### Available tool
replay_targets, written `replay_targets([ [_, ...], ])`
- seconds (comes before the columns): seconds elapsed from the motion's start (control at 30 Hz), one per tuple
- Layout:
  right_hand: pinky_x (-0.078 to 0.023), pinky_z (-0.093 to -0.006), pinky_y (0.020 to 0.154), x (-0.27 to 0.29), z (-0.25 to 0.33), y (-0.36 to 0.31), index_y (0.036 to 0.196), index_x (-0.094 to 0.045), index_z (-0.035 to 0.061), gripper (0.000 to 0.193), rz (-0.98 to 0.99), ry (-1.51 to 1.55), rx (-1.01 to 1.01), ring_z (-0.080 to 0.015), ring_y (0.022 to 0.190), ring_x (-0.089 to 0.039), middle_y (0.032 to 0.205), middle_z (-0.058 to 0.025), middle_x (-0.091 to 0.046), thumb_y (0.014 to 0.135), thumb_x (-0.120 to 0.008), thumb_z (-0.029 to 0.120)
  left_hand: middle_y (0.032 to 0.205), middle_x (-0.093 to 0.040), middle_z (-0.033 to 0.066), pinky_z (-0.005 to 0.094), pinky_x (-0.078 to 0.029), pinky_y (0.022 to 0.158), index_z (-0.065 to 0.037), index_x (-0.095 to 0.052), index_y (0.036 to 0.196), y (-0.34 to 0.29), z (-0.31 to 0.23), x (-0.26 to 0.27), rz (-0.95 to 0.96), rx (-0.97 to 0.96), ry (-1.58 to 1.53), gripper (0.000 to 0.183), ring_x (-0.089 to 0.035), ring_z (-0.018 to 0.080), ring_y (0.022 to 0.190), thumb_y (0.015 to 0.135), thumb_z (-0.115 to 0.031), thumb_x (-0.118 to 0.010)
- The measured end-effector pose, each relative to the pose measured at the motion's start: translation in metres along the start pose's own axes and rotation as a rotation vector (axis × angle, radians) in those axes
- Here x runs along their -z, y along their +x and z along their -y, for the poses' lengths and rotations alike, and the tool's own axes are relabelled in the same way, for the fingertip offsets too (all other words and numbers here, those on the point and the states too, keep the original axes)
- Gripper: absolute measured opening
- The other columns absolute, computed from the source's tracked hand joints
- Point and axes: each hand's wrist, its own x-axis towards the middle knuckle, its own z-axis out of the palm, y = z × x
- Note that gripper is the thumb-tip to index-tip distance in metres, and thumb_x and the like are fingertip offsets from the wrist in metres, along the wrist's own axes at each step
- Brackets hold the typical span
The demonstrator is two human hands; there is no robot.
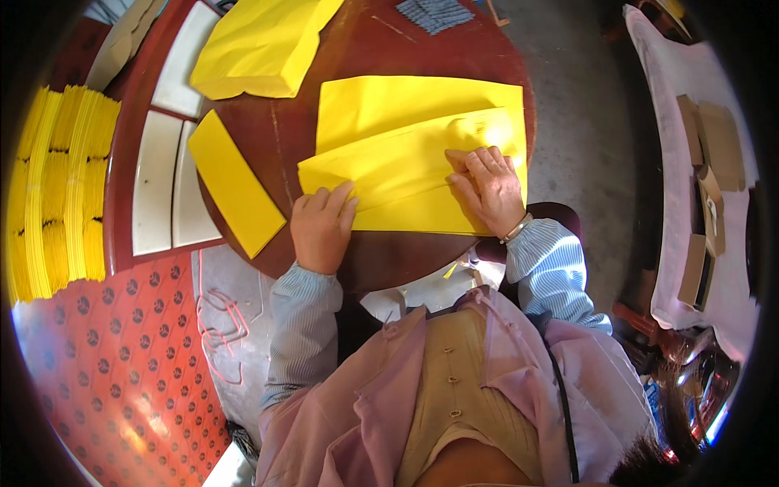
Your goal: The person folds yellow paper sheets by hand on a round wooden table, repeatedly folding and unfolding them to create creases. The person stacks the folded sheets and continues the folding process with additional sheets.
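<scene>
On the round dark-red table lies a large yellow paper sheet, with a long flap folded slantwise across it. My left hand rests at the flap's lower left corner, fingers lightly bent on the paper. Farther right, my right hand presses on the flap, its thumb apart from the other fingers. The paper's underside is hidden. Left of my left hand lies a narrow folded yellow paper strip. A thick yellow paper stack or packet sits at the far left of the table.
Tall bundles of folded yellow paper stand at the left beside white panels framed in red. A grey-blue ridged piece lies at the table's far edge. At the right, open cardboard boxes sit on a pale cloth-covered surface.
</scene>
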Motion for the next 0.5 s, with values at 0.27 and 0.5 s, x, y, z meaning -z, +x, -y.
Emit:
replay_targets([
  [0.27,-0.050,-0.0458,0.089,0.025,-0.031,-0.014,0.111,-0.075,0.0064,0.021,-0.096,-0.110,-0.201,-0.0287,0.095,-0.067,0.099,-0.0116,-0.074,0.095,-0.069,0.019,0.107,-0.068,0.0110,0.0450,-0.046,0.083,-0.009,-0.071,0.106,0.011,-0.015,-0.010,0.039,0.089,0.118,0.021,-0.063,0.0329,0.103,0.090,-0.021,-0.077],
  [0.5,-0.050,-0.0411,0.089,0.036,-0.022,0.000,0.109,-0.078,0.0111,0.020,-0.021,-0.310,-0.179,-0.0219,0.105,-0.066,0.108,-0.0051,-0.073,0.090,-0.074,0.012,0.115,-0.068,0.0123,0.0474,-0.048,0.095,-0.005,-0.071,0.115,0.031,-0.026,-0.026,-0.049,-0.172,-0.113,0.030,-0.062,0.0353,0.109,0.085,-0.002,-0.064],
])
